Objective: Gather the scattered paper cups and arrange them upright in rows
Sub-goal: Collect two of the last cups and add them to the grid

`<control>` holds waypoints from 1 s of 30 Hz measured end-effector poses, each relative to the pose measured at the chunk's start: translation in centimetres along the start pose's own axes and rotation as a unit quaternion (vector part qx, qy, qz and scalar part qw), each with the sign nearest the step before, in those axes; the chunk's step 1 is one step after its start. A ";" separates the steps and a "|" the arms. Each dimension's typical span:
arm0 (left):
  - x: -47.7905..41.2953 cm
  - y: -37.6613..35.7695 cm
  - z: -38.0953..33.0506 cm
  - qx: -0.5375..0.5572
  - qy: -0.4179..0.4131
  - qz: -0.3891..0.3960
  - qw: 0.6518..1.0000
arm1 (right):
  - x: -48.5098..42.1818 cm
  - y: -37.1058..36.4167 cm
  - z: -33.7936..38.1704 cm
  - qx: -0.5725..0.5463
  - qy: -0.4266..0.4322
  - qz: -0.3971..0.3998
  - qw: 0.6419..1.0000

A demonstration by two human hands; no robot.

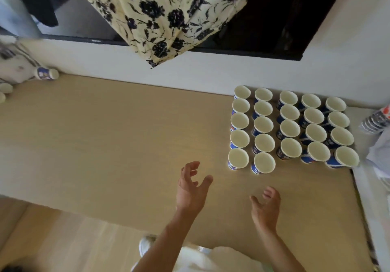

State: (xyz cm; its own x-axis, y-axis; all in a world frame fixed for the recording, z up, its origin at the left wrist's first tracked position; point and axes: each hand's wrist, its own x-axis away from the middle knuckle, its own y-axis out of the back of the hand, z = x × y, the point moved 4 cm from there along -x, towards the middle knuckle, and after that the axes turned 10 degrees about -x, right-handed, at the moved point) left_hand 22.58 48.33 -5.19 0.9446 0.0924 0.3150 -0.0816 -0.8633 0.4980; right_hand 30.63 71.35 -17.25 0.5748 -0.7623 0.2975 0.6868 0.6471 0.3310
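Observation:
Several blue paper cups with white insides stand upright in neat rows at the far right of the light wooden table. One more cup lies on its side at the far left, against the wall. My left hand hovers over the table with fingers spread and holds nothing. My right hand floats just right of it, also with fingers apart and empty, below the front row of cups.
A floral curtain hangs over the dark window above the table. A white soft toy sits at the far left beside the lying cup. A sleeve of stacked cups and white cloth lie at the right edge.

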 end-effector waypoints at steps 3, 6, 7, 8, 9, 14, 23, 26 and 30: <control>-0.6 3.4 0.5 0.032 -0.001 -0.036 0.999 | 3.0 -2.7 1.2 -0.021 -0.014 0.049 0.998; -0.9 8.2 2.0 0.063 -0.003 -0.070 0.996 | 6.3 -7.4 4.1 -0.039 -0.018 0.126 0.991; -0.9 10.0 2.6 0.070 -0.004 -0.081 0.994 | 7.4 -9.2 5.2 -0.042 -0.017 0.153 0.987; -0.8 11.9 3.4 0.077 -0.003 -0.096 0.992 | 8.6 -11.1 6.5 -0.043 -0.012 0.179 0.983; -0.7 14.0 4.3 0.083 -0.001 -0.112 0.990 | 9.9 -13.2 7.8 -0.044 -0.003 0.204 0.978; 0.6 23.5 9.4 0.103 0.024 -0.167 0.980 | 18.7 -22.6 13.5 -0.050 0.036 0.307 0.950; 2.7 37.7 17.3 0.121 0.040 -0.242 0.962 | 34.4 -33.7 16.0 -0.054 0.040 0.393 0.917; 1.7 41.4 19.0 0.141 0.044 -0.253 0.956 | 37.2 -37.3 16.4 -0.054 0.040 0.400 0.914; -1.5 44.8 19.9 0.152 0.051 -0.250 0.955 | 38.1 -41.7 17.6 -0.059 0.046 0.398 0.914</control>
State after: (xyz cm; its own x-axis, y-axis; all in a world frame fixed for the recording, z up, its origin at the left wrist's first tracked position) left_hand 23.88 -0.35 0.54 0.8042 0.5654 0.1833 0.4827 -0.8013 0.3535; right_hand 16.04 15.57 -4.02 0.9447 -0.0512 0.3238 0.0743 0.9955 -0.0592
